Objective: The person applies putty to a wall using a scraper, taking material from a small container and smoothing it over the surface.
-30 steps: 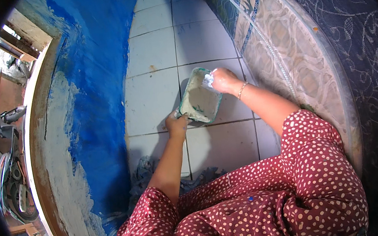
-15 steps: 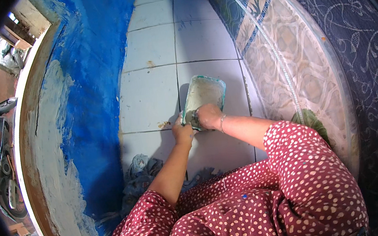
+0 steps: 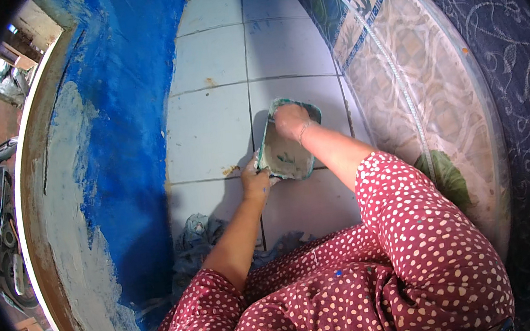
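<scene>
A rectangular tray with a green rim (image 3: 310, 167) is held just above the white tiled floor, tilted. Pale grey paste (image 3: 287, 145) coats its inside, with a darker patch near the close end. My left hand (image 3: 256, 182) grips the tray's near left corner, fingers wrapped around the edge and smeared with paste. Inside the far end, my right hand (image 3: 291, 121) is closed with its fingers bent down into the paste. Whatever it holds is hidden beneath the hand.
On my left stands a blue wall (image 3: 134, 114) with grey filler patches (image 3: 76, 185) along its edge. Crumpled cloth (image 3: 198, 234) lies on the floor by my left forearm. A plastic-covered patterned mattress (image 3: 424, 78) leans along the right side. Beyond the wall edge, a parked motorbike (image 3: 4, 238) shows.
My right hand has moved from the tray's near end to its far end, uncovering the paste at the near side. The left hand keeps its grip on the corner.
</scene>
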Demonstrator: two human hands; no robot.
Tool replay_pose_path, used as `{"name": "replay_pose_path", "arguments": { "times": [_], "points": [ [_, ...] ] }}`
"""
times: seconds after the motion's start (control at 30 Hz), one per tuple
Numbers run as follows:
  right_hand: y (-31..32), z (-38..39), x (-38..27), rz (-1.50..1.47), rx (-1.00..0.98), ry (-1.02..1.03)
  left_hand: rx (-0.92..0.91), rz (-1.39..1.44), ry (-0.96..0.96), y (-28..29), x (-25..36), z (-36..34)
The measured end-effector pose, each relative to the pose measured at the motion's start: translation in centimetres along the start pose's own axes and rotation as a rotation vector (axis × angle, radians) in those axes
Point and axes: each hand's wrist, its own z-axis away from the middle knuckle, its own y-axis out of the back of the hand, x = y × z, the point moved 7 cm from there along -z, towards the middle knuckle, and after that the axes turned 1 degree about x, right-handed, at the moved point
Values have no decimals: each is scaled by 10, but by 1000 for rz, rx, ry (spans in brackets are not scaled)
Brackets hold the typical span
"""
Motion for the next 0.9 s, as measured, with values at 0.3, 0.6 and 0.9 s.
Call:
{"name": "replay_pose_path", "arguments": {
  "times": [0.3, 0.6, 0.9],
  "points": [
    [8, 22, -6, -36, 75, 128, 24, 53, 10, 0, -2, 2],
    [-11, -2, 2, 36, 62, 17, -55, -26, -27, 2, -4, -7],
    [-34, 46, -35, 137, -240, 173, -42, -24, 28, 8, -8, -8]
  ]
}}
